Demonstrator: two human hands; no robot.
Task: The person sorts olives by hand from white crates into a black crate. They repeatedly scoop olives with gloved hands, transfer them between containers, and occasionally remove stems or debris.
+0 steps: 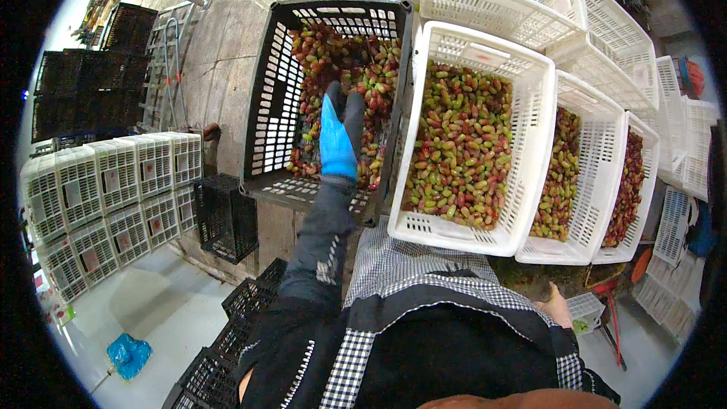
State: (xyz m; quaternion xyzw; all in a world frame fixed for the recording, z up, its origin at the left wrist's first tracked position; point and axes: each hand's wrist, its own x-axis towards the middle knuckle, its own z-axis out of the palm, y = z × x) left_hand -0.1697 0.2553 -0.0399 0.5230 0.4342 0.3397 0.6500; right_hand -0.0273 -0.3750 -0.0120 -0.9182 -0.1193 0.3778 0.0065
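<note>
My left hand [342, 130], in a blue glove with dark fingers, reaches into a black plastic crate [264, 96]. Its fingers are apart, with the tips at the red and green grapes [377, 76] in that crate; no grape shows gripped between them. Bunches lie towards the crate's far end, with more grapes near the glove. To the right, a white plastic crate [417, 142] holds many loose red-green grapes [463, 147]. My right hand [556, 305] is low at my right side, below the white crates and partly hidden; what it holds, if anything, cannot be told.
Two more white crates [602, 182] [639, 199] with grapes stand farther right. White crates [500, 3] line the far side. Stacked white crates [113, 182] and a small black crate [226, 218] are at left. Black crates [216, 358] stand near my left elbow.
</note>
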